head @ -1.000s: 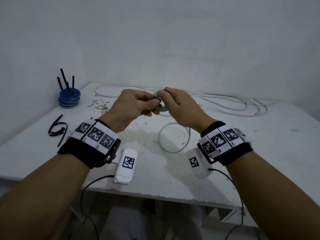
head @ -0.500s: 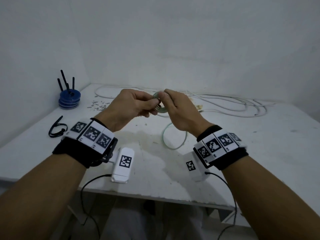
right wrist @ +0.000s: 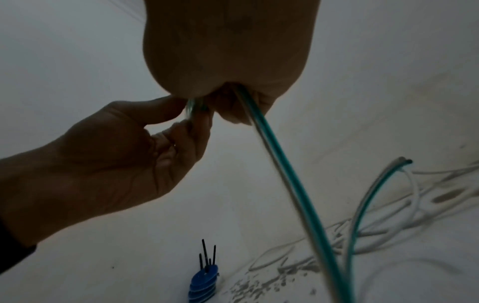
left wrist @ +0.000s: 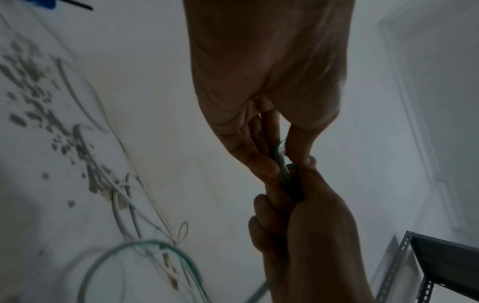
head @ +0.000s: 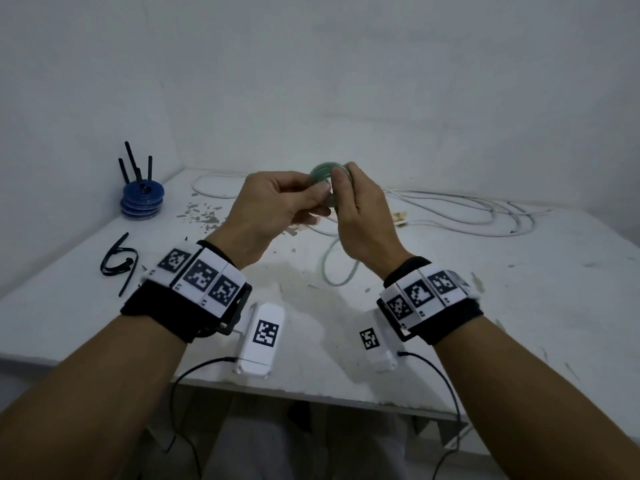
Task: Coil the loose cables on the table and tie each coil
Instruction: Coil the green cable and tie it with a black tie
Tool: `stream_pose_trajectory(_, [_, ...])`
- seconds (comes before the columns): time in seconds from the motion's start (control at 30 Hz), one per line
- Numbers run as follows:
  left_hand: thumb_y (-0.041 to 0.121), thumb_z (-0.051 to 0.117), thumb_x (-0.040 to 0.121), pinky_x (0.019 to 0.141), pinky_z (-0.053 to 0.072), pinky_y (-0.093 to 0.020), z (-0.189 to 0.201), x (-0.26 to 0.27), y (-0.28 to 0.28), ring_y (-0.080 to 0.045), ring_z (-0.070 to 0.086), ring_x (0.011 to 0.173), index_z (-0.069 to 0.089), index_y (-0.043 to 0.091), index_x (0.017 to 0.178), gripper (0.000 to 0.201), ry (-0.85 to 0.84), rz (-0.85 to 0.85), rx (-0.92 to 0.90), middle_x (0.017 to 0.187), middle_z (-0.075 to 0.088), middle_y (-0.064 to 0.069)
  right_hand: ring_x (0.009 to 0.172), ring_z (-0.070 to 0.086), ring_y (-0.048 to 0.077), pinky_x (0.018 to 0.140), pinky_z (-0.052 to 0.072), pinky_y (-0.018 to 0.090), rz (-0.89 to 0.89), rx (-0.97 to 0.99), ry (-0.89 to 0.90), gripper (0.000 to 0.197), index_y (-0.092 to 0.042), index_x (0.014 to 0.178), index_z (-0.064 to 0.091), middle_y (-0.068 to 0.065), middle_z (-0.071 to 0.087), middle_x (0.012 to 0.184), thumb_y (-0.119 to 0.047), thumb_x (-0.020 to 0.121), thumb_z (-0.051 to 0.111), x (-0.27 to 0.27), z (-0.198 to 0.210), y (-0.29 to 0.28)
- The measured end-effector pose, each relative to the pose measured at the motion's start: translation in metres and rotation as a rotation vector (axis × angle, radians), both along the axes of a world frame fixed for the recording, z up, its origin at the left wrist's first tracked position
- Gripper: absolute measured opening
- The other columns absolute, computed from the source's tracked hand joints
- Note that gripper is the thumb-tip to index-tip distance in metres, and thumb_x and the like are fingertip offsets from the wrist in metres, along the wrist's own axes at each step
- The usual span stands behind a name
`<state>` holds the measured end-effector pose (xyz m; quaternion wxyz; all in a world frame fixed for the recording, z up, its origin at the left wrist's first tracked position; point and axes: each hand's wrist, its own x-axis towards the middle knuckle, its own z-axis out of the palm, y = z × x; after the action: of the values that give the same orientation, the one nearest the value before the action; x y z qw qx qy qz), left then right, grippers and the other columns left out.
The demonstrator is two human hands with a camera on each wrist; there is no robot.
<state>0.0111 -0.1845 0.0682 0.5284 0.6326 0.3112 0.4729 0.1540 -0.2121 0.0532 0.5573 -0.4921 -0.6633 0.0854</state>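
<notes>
Since a second ago both hands have risen a little above the table [head: 519, 306], and the loop of slack green cable [head: 341, 265] lying under them has drawn in narrower while the coil [head: 323, 171] between the fingers has grown. The left hand [head: 273, 209] pinches the near edge of the small green coil between thumb and curled fingers; the right hand [head: 360, 216] grips its far side, thumb pressed on the face of the ring. The coil stands upright in the air, held between the two hands at fingertip level. From the right wrist view, the free green strand [right wrist: 285, 164] leaves the right palm and runs down to the tabletop. Loose white cables [head: 467, 209] lie sprawled on the far side of the table, well apart from the hands. A black tie [head: 119, 261] lies near the left edge, and a stack of blue discs [head: 142, 199] with black ties standing in it sits in the far left corner.
</notes>
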Motion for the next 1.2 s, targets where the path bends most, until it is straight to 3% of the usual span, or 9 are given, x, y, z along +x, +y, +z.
stream_pose_trajectory(0.13, [0.011,0.069,0.089,0.057,0.050,-0.020,0.002,-0.004,0.004,-0.015,0.068,0.066,0.074,0.002,0.093,0.011,-0.001,0.044,-0.030,0.080,0.074,-0.010,0.056,0.040,0.003,0.056,0.032,0.016,0.033,-0.122,-0.218,0.035,-0.023,0.071,0.042,-0.011,0.043,0.064,-0.026,0.106,0.039,0.010,0.016,0.002])
stream_pose_trajectory(0.3, [0.009,0.064,0.091,0.060,0.052,-0.015,-0.002,0.016,-0.009,-0.012,0.065,0.065,0.072,0.002,0.092,0.011,-0.366,-0.027,-0.256,0.079,0.073,-0.006,0.059,0.043,0.008,0.055,0.039,0.029,0.002,0.051,0.093,0.038,-0.001,0.076,0.050,-0.001,0.047,0.064,-0.026,0.104,0.046,-0.004,0.014,-0.001])
stream_pose_trajectory(0.37, [0.012,0.063,0.092,0.061,0.052,-0.016,-0.007,0.017,-0.010,-0.013,0.065,0.071,0.072,0.002,0.097,0.014,-0.380,-0.048,-0.298,0.084,0.073,-0.007,0.058,0.043,0.006,0.054,0.038,0.024,-0.010,0.023,0.080,0.039,0.000,0.076,0.050,-0.001,0.047,0.064,-0.026,0.105,0.044,-0.004,0.011,0.000])
stream_pose_trajectory(0.53, [0.049,0.062,0.091,0.053,0.053,-0.026,-0.012,0.014,-0.015,-0.021,0.065,0.062,0.066,0.002,0.104,0.049,0.064,0.036,-0.325,0.079,0.069,-0.011,0.055,0.043,0.003,0.053,0.034,0.017,-0.093,0.023,0.025,0.031,-0.014,0.079,0.049,-0.010,0.047,0.064,-0.024,0.106,0.040,0.003,0.003,-0.001])
stream_pose_trajectory(0.63, [0.072,0.045,0.087,0.054,0.058,-0.030,-0.018,0.013,-0.023,-0.028,0.073,0.068,0.050,0.003,0.116,0.075,0.334,-0.159,-0.571,0.082,0.074,-0.020,0.055,0.040,0.001,0.054,0.032,0.015,-0.148,0.099,0.156,0.034,-0.021,0.074,0.042,-0.013,0.041,0.063,-0.023,0.107,0.038,0.001,0.005,-0.002])
stream_pose_trajectory(0.73, [0.050,0.052,0.097,0.069,0.063,-0.033,-0.024,0.016,-0.028,-0.034,0.074,0.086,0.041,0.013,0.126,0.048,0.302,-0.279,-0.669,0.096,0.072,-0.030,0.055,0.039,0.000,0.055,0.032,0.014,-0.167,0.131,0.199,0.036,-0.027,0.071,0.037,-0.014,0.039,0.062,-0.022,0.107,0.037,-0.005,0.005,-0.004])
stream_pose_trajectory(0.9, [0.003,0.063,0.092,0.067,0.059,-0.024,-0.034,0.023,-0.011,-0.021,0.070,0.075,0.065,-0.003,0.092,0.006,-0.197,0.027,-0.582,0.087,0.073,-0.016,0.057,0.036,0.003,0.057,0.033,0.019,-0.187,0.110,0.257,0.037,-0.026,0.071,0.038,-0.014,0.039,0.062,-0.026,0.108,0.036,-0.005,0.000,-0.005])
stream_pose_trajectory(1.07, [-0.003,0.068,0.087,0.061,0.055,-0.024,-0.018,0.017,0.003,-0.017,0.068,0.065,0.054,0.005,0.098,0.020,-0.409,0.195,-0.418,0.079,0.072,-0.013,0.056,0.039,0.002,0.057,0.032,0.020,-0.189,0.004,0.201,0.037,-0.023,0.072,0.043,-0.012,0.042,0.063,-0.028,0.108,0.034,-0.001,-0.010,-0.007])
stream_pose_trajectory(1.2, [-0.001,0.071,0.085,0.066,0.053,-0.026,-0.004,0.013,0.008,-0.019,0.065,0.071,0.062,0.008,0.099,0.019,-0.365,0.237,-0.242,0.084,0.071,-0.012,0.060,0.040,0.005,0.059,0.034,0.025,-0.158,-0.117,0.122,0.042,-0.007,0.081,0.052,-0.006,0.047,0.068,-0.032,0.108,0.032,0.002,-0.021,-0.007])
